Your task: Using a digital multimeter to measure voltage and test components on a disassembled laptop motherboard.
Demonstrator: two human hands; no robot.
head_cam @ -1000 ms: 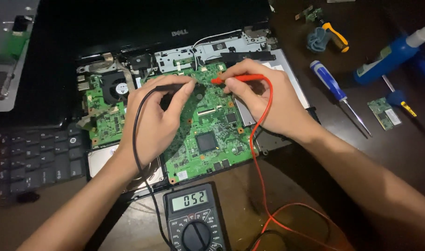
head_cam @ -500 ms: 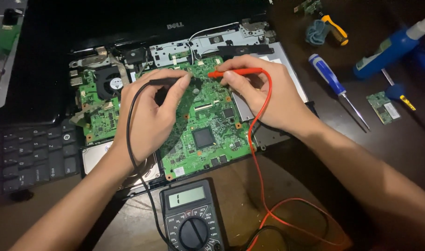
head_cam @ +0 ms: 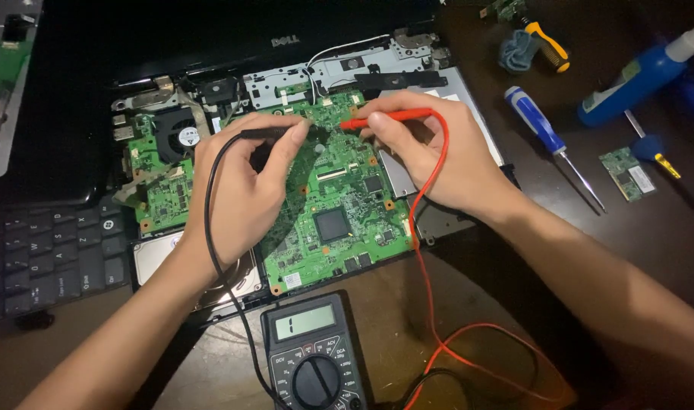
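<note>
My left hand (head_cam: 244, 186) pinches a black test probe (head_cam: 267, 134), its tip down on the upper middle of a green laptop motherboard (head_cam: 339, 220). My right hand (head_cam: 430, 152) grips a red test probe (head_cam: 385, 118) pointing left, with the tip close to the black one on the same board. Black and red leads trail down to a dark multimeter (head_cam: 313, 357) with a grey display at the bottom edge. The board lies inside an opened black laptop shell (head_cam: 172, 45), with a round fan (head_cam: 176, 137) at its left.
A detached black keyboard (head_cam: 47, 254) lies at the left. Right of the laptop are a blue-handled screwdriver (head_cam: 548, 144), a yellow-handled tool (head_cam: 544, 42), a blue tube-shaped bottle (head_cam: 639, 76) and a small green circuit card (head_cam: 626, 173). The surface is a brown wooden table (head_cam: 210, 364).
Both probe tips stay close together on the board while the camera view shifts slightly. The reading on the multimeter display has changed.
</note>
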